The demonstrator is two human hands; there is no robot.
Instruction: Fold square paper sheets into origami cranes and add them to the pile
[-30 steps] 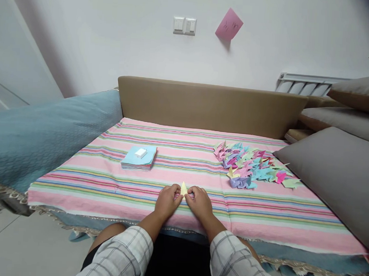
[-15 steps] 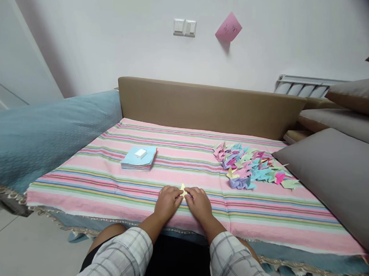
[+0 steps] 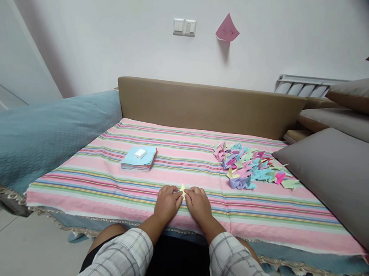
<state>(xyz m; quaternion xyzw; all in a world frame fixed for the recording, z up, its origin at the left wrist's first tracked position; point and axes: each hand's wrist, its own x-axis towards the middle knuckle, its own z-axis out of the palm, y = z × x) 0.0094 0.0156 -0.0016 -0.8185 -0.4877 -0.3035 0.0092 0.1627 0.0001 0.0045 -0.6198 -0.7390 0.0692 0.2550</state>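
A small folded piece of yellow paper [image 3: 183, 189] lies between my hands near the front of the striped cloth, its pointed tip facing away from me. My left hand [image 3: 168, 201] pinches its left side with thumb and fingers. On the other side my right hand [image 3: 199, 203] grips the right edge in the same way. Fingers cover much of the paper, so its full shape is hidden. To the right lies a pile of folded paper cranes [image 3: 251, 165] in pink, blue, green, purple and yellow.
A stack of coloured paper sheets [image 3: 136, 162] with a small white block [image 3: 140, 153] on top sits at left. Grey cushions [image 3: 332, 176] line the right side. Behind the striped cloth [image 3: 184, 142] rises a brown backrest [image 3: 205, 108]. A pink note [image 3: 228, 29] hangs on the wall.
My hands stay almost in place, with slight shifts of the fingers; a bit more of the yellow paper shows between them. The pink note on the wall has swung and curled.
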